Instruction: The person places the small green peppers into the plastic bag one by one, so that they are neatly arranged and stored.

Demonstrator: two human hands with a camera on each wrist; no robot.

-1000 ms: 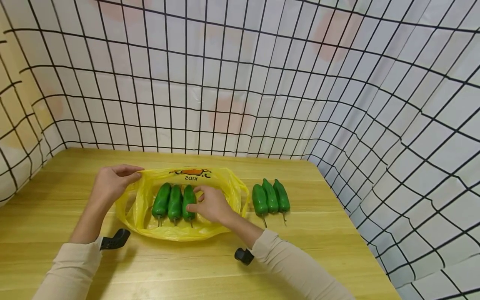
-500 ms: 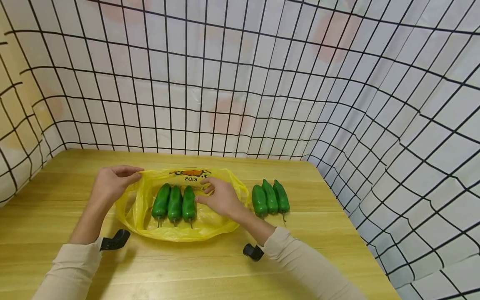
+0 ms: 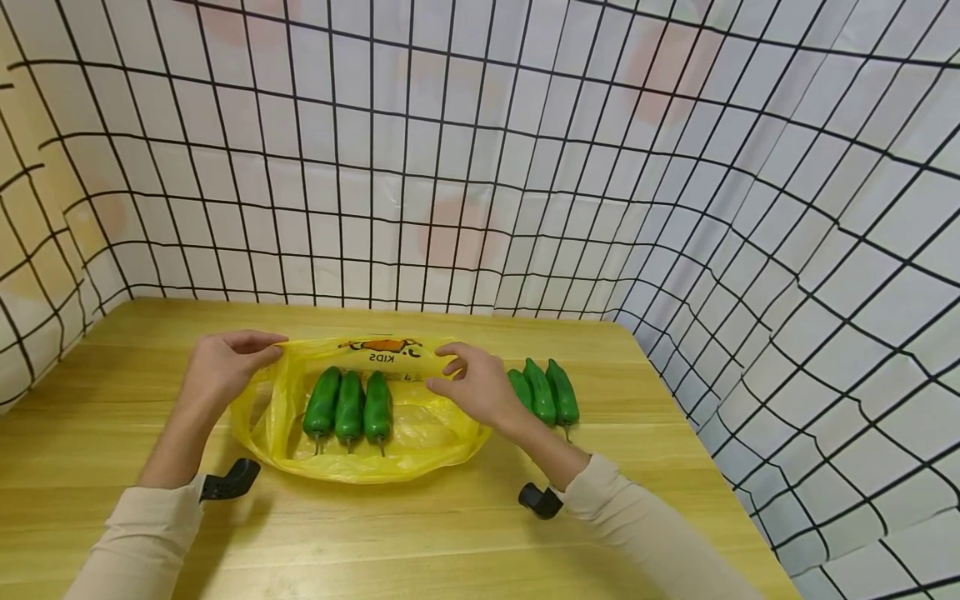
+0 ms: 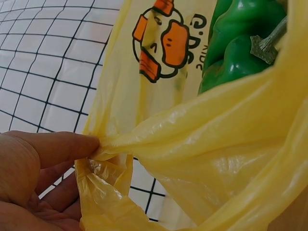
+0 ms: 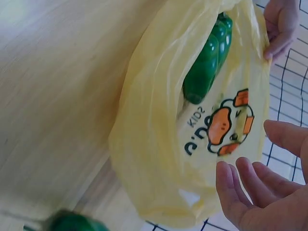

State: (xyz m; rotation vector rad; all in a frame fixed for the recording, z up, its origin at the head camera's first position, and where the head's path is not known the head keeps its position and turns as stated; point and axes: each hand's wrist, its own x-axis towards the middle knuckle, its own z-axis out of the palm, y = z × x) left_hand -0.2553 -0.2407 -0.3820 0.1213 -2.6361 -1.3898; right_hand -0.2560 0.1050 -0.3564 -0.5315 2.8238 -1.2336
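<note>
A yellow plastic bag [image 3: 420, 462] lies spread on the table, its mouth wide, with a cartoon print and the word KIDS on its back side. Three green peppers [image 3: 349, 408] rest side by side in it, stems toward the person. My left hand [image 3: 221, 362] pinches the bag's left edge; in the left wrist view, thumb and finger grip the thin plastic [image 4: 108, 149]. Over the bag's right side hovers my right hand [image 3: 483, 387], nothing between its loosely bent fingers. Three more green peppers [image 3: 542, 392] lie to the right of the bag, one partly hidden behind that hand.
The wooden table [image 3: 360, 542] ends at a wall [image 3: 390, 192] covered in white cloth with a black grid, which also runs along both sides. Black wrist devices [image 3: 540, 500] stick out below both sleeves.
My right hand has drawn away from the rightmost pepper in the bag and moved right, toward the loose peppers. The left hand and the bag's left edge have stayed put.
</note>
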